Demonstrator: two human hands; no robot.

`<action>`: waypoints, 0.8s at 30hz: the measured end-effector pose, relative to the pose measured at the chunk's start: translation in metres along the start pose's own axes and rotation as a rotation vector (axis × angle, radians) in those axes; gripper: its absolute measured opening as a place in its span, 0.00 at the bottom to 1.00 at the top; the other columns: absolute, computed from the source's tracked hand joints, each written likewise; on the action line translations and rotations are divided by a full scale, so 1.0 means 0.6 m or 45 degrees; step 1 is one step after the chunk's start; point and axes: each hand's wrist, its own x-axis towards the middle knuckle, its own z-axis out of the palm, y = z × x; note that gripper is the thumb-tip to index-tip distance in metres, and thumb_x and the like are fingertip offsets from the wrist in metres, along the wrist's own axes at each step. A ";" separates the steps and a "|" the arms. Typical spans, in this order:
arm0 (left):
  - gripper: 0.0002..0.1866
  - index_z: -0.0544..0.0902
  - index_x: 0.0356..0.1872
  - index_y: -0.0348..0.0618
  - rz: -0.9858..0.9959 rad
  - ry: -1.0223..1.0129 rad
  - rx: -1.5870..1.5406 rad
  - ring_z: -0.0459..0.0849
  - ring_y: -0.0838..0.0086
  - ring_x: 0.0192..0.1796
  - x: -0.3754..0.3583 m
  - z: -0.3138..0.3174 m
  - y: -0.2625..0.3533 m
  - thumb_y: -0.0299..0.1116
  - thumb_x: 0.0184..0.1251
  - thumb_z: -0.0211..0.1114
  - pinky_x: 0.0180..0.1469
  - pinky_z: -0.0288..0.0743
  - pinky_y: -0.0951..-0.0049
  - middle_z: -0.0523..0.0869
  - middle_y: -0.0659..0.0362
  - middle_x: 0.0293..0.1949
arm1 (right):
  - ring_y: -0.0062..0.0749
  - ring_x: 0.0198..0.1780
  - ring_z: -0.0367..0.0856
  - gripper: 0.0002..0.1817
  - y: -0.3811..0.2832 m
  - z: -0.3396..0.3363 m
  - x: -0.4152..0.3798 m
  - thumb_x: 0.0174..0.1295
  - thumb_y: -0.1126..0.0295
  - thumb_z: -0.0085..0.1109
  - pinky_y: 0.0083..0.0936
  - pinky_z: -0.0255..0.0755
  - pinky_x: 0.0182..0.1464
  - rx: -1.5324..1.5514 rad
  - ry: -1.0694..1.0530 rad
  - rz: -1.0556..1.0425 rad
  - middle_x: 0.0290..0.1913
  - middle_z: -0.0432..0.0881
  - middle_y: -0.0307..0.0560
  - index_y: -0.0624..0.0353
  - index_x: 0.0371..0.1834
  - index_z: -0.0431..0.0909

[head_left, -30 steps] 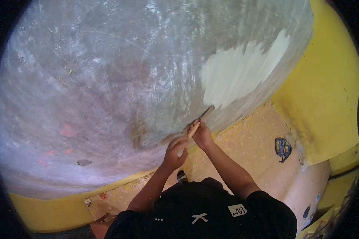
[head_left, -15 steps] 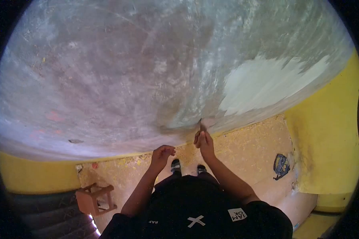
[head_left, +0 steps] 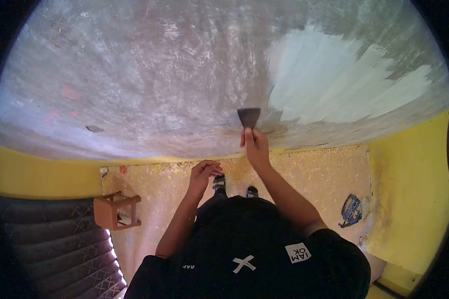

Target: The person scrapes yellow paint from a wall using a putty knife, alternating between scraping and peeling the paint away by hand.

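I get a moderately bright, slightly hazy view, with a bluish sheen on the left of the grey wall (head_left: pixel 149 84) and a duller right side. White daylight glares through the gaps along the edge of the dark shutter (head_left: pixel 55 239). My wide lens bends the wall into a curve and blackens the corners. Fine detail on the floor (head_left: pixel 304 174) looks soft.

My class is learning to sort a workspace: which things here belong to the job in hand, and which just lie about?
In the job:
- scraper, in the right hand
- grey wall with its pale patch

Apparently just about:
- brown stool
- blue bundle, perhaps a bag
- small red object
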 end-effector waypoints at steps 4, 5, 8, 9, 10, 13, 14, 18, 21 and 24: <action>0.12 0.85 0.49 0.35 -0.044 0.061 -0.037 0.91 0.65 0.44 -0.025 0.031 0.000 0.30 0.77 0.57 0.51 0.80 0.67 0.91 0.51 0.42 | 0.23 0.27 0.73 0.21 0.000 -0.018 0.010 0.83 0.56 0.47 0.26 0.71 0.33 0.010 -0.145 0.011 0.25 0.72 0.38 0.60 0.34 0.74; 0.12 0.85 0.49 0.35 -0.040 0.073 -0.038 0.91 0.65 0.44 -0.030 0.039 0.003 0.30 0.77 0.57 0.51 0.80 0.67 0.91 0.51 0.42 | 0.23 0.27 0.73 0.21 0.021 -0.024 -0.001 0.83 0.56 0.47 0.26 0.71 0.33 0.015 -0.156 0.009 0.25 0.72 0.38 0.60 0.34 0.74; 0.12 0.85 0.49 0.35 -0.042 0.130 -0.056 0.91 0.65 0.44 -0.042 0.054 0.007 0.30 0.77 0.57 0.51 0.80 0.66 0.91 0.51 0.42 | 0.22 0.22 0.70 0.22 0.169 -0.048 -0.071 0.84 0.53 0.45 0.26 0.68 0.28 -0.032 -0.325 0.334 0.23 0.70 0.35 0.56 0.33 0.72; 0.12 0.85 0.49 0.35 -0.025 0.152 -0.058 0.91 0.64 0.44 -0.046 0.057 0.008 0.31 0.77 0.57 0.51 0.81 0.66 0.91 0.51 0.42 | 0.22 0.21 0.69 0.23 0.215 -0.052 -0.091 0.84 0.52 0.45 0.27 0.68 0.27 0.071 -0.266 0.417 0.22 0.69 0.34 0.55 0.33 0.71; 0.12 0.85 0.49 0.35 -0.005 0.174 -0.061 0.91 0.64 0.44 -0.047 0.059 0.010 0.31 0.77 0.57 0.51 0.81 0.66 0.91 0.51 0.42 | 0.22 0.20 0.67 0.23 0.219 -0.051 -0.091 0.84 0.51 0.44 0.27 0.67 0.25 0.172 -0.210 0.497 0.22 0.68 0.34 0.55 0.32 0.70; 0.12 0.85 0.49 0.35 0.002 0.222 -0.093 0.91 0.64 0.43 -0.059 0.061 0.006 0.31 0.76 0.57 0.51 0.81 0.66 0.91 0.51 0.42 | 0.21 0.20 0.67 0.24 0.169 -0.019 -0.066 0.84 0.51 0.43 0.26 0.67 0.27 0.164 -0.178 0.354 0.21 0.66 0.34 0.54 0.29 0.68; 0.12 0.85 0.49 0.35 -0.002 0.234 -0.098 0.91 0.64 0.43 -0.061 0.060 0.002 0.31 0.76 0.57 0.51 0.81 0.66 0.91 0.51 0.42 | 0.21 0.20 0.67 0.24 0.121 -0.012 -0.051 0.84 0.51 0.43 0.26 0.67 0.27 0.164 -0.189 0.361 0.21 0.66 0.34 0.54 0.29 0.68; 0.12 0.85 0.49 0.35 -0.108 0.289 -0.127 0.91 0.64 0.43 -0.058 0.065 -0.021 0.32 0.76 0.58 0.50 0.81 0.66 0.91 0.51 0.42 | 0.22 0.28 0.69 0.21 0.014 -0.022 0.005 0.84 0.52 0.44 0.27 0.66 0.32 0.046 -0.303 0.094 0.27 0.71 0.37 0.58 0.38 0.71; 0.12 0.85 0.50 0.35 -0.108 0.270 -0.133 0.91 0.66 0.42 -0.052 0.072 -0.017 0.30 0.77 0.57 0.49 0.82 0.68 0.91 0.51 0.41 | 0.27 0.27 0.74 0.19 0.175 -0.088 -0.014 0.83 0.54 0.44 0.30 0.69 0.29 -0.518 -0.417 -0.109 0.25 0.73 0.41 0.61 0.49 0.73; 0.12 0.85 0.50 0.35 -0.072 0.251 -0.139 0.91 0.68 0.41 -0.046 0.081 -0.007 0.29 0.77 0.56 0.49 0.82 0.69 0.91 0.52 0.40 | 0.39 0.16 0.73 0.35 0.340 -0.179 -0.126 0.74 0.36 0.51 0.37 0.65 0.20 -0.292 -0.422 1.145 0.15 0.69 0.42 0.61 0.27 0.72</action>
